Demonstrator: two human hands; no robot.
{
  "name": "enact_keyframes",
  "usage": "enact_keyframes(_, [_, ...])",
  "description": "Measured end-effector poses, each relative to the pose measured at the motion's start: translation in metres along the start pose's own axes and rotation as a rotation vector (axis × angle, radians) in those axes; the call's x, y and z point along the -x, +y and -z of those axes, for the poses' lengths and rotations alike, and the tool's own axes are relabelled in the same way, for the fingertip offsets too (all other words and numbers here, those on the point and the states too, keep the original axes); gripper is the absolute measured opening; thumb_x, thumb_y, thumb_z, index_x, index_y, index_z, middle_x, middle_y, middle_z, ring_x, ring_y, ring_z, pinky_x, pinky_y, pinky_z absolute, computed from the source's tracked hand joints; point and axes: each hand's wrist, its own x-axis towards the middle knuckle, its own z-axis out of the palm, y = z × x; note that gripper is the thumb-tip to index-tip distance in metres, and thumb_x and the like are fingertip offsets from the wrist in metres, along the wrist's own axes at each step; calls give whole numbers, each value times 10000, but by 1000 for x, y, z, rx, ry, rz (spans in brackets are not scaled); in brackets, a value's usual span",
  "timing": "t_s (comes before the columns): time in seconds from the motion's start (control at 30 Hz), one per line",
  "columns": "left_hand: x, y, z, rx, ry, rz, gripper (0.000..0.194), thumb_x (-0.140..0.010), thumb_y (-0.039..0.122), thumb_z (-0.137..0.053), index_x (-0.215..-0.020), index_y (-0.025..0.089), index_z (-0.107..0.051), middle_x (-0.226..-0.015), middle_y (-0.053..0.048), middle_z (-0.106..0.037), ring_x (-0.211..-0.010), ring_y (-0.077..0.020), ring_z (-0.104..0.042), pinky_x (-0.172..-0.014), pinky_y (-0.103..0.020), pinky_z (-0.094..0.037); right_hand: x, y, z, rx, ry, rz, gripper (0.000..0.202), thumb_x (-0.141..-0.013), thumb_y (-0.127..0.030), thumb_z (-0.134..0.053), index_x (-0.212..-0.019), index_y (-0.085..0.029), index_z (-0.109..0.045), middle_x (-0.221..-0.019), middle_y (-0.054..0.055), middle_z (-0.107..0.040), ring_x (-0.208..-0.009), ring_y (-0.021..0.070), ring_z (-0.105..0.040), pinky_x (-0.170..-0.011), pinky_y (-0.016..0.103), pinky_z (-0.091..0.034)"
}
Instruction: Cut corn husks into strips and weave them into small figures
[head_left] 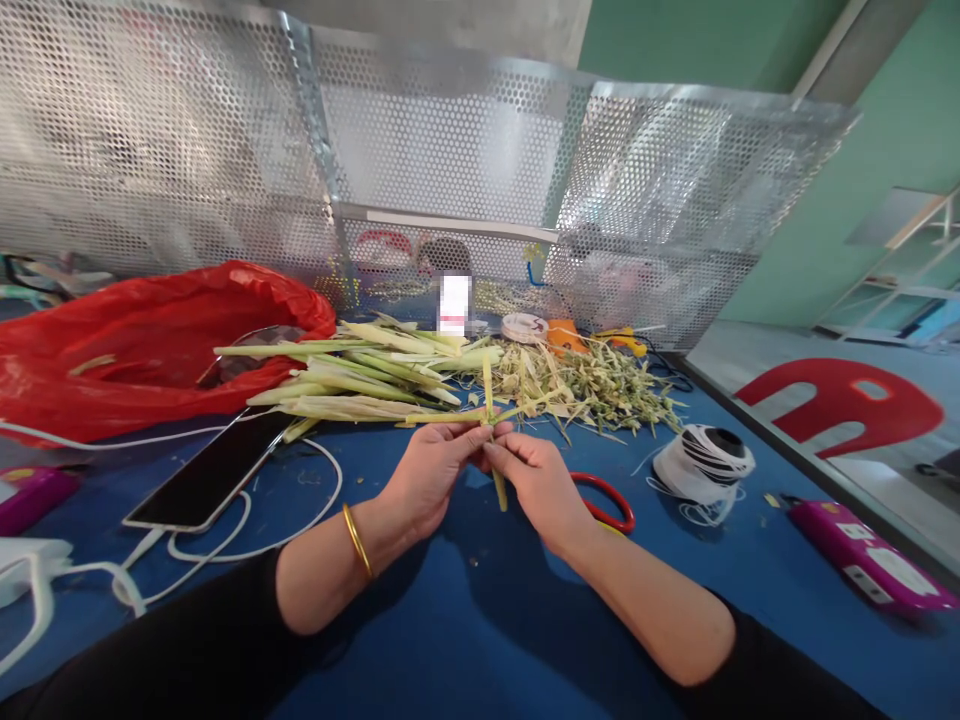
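Observation:
Both my hands meet over the middle of the blue table, fingertips pinched on crossed plant strips [487, 385]. My left hand [433, 468], with a gold bangle on its wrist, grips the crossing from the left. From the right, my right hand [536, 480] pinches the same strips with thumb and forefinger. Strip ends stick out up, down, left and right; the fingers hide part of the crossing. Just beyond lie a pile of long pale green leaf strips [367, 375] and a heap of small folded plant pieces [615, 380].
A red plastic bag [150, 340] and a phone [214, 470] with white cables lie left. Red-handled scissors [607, 500] are partly under my right forearm. A white thread spool [701, 465] and a purple pack [870, 555] sit right. Perforated metal panels [450, 150] stand behind.

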Motion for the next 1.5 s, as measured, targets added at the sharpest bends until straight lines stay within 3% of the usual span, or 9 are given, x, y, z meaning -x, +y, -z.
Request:
enact_keyframes(0.13, [0,2,0,9,5,-26,161,-642,234,-759,-722,97,-733,-710,-58,-679,-596,-110,-545,-542,-227,-441,0,0,2,91,-52,66,323,-836,-359,-558,-566,-181,-537,-555,-37,-421,-530,105,-343,-515,251,-273])
enact_keyframes(0.4, [1,8,-2,94,49,-2,170,-597,159,-762,-751,98,-722,-745,-50,-678,-632,-126,-586,-536,-226,-453,-1,-3,5,240,-127,262,298,-870,-250,-511,-579,-186,-500,-653,-14,-463,-613,121,-420,-596,253,-334])
enact_keyframes(0.73, [-1,5,1,129,116,43,106,-595,111,-742,-686,118,-689,-690,-36,-677,-606,-125,-600,-533,-226,-452,-1,-2,4,311,-162,338,272,-866,-207,-490,-594,-195,-485,-697,5,-484,-696,145,-471,-645,264,-373])
enact_keyframes(0.9, [-4,9,4,68,3,56,147,-626,168,-753,-743,105,-692,-693,-36,-662,-538,-108,-552,-449,-218,-400,0,-1,-1,263,-102,283,278,-893,-281,-485,-630,-197,-521,-727,11,-512,-712,151,-490,-654,261,-386])
enact_keyframes(1.0, [-5,13,6,73,-54,97,146,-677,186,-717,-795,102,-708,-778,-74,-699,-643,-124,-601,-555,-213,-456,1,0,-1,286,-73,260,248,-910,-319,-475,-714,-198,-568,-742,14,-558,-716,156,-511,-674,263,-396])
enact_keyframes(1.13, [-6,17,9,43,-28,82,110,-724,218,-678,-741,110,-691,-771,-78,-705,-701,-140,-627,-704,-241,-489,4,-4,6,531,2,393,264,-933,-333,-455,-743,-198,-579,-724,25,-600,-680,159,-523,-670,280,-384])
enact_keyframes(1.23, [-6,18,10,-23,34,44,96,-719,211,-688,-728,117,-673,-754,-64,-698,-722,-139,-635,-764,-255,-491,6,-12,15,761,227,645,237,-927,-298,-478,-741,-197,-584,-721,45,-610,-700,172,-533,-705,301,-378])
enact_keyframes(1.33, [-5,21,8,-44,45,75,74,-711,189,-661,-730,118,-663,-738,-65,-685,-705,-152,-640,-737,-284,-515,2,-19,24,958,402,773,145,-904,-297,-527,-911,-190,-625,-934,102,-656,-927,226,-568,-875,360,-355])
enact_keyframes(1.5, [-3,24,5,-57,51,188,176,-713,293,-639,-732,120,-664,-687,-51,-644,-581,-134,-594,-520,-242,-478,-9,-13,26,1216,170,712,243,-950,-233,-424,-805,-187,-614,-704,37,-640,-736,185,-569,-990,413,-251])
